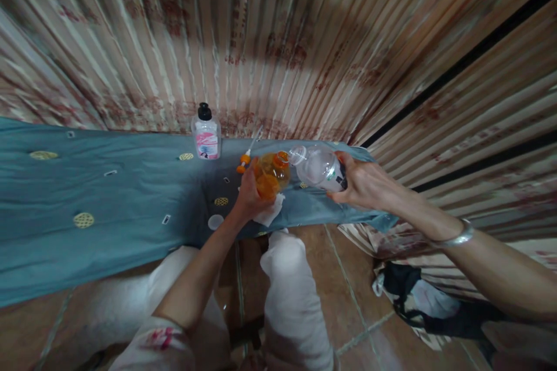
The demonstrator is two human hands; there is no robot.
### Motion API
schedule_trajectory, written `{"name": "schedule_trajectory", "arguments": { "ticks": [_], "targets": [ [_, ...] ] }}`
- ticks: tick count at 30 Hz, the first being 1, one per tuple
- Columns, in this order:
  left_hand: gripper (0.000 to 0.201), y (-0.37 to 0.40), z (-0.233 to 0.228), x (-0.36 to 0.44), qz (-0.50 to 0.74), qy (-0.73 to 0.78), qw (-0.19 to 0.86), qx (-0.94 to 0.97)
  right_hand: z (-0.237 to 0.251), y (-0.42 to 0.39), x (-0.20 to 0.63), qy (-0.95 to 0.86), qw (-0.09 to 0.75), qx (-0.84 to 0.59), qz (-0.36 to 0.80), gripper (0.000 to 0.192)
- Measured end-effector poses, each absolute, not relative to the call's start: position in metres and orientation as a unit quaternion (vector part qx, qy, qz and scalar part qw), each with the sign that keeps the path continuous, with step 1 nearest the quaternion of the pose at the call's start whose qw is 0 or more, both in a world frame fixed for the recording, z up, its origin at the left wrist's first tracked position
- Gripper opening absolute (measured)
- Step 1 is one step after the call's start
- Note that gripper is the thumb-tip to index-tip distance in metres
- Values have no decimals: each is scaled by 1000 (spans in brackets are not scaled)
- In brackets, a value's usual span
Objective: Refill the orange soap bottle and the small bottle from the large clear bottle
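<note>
The person is sitting at a bench draped in a blue cloth (pixel 108 197). The left hand (pixel 251 194) is wrapped around a small orange bottle (pixel 272 175), its grip closed on the body, with a white tissue (pixel 270 211) lying under it. The right hand (pixel 365 182) is clasping a clear plastic bottle (pixel 319 167), tipped nearly flat so its open mouth is meeting the orange bottle's neck. An orange pump top (pixel 244 159) is lying just beside them, and a pink-labelled bottle (pixel 206 133) is standing upright further back against the striped wall. I think the narrow necks could slip apart, spilling liquid onto the cloth; tilting too steeply would likely overflow the small bottle.
</note>
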State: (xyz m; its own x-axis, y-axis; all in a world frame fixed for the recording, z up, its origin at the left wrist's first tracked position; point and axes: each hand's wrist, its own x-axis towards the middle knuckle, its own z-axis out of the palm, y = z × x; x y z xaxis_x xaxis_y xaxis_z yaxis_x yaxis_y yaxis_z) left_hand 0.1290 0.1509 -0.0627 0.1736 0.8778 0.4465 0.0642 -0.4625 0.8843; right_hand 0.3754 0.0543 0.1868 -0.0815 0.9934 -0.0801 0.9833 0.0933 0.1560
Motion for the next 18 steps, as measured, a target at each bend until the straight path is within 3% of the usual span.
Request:
{"name": "schedule_trajectory", "arguments": {
  "ticks": [7,12,18],
  "targets": [
    [125,155,-66,125,533,354,370,673,193,50,362,740,80,668,17,85],
    [129,152,-52,120,503,365,387,681,193,50,359,750,80,656,14,70],
    [128,149,-40,117,471,394,390,686,193,52,358,754,91,651,24,69]
  ]
}}
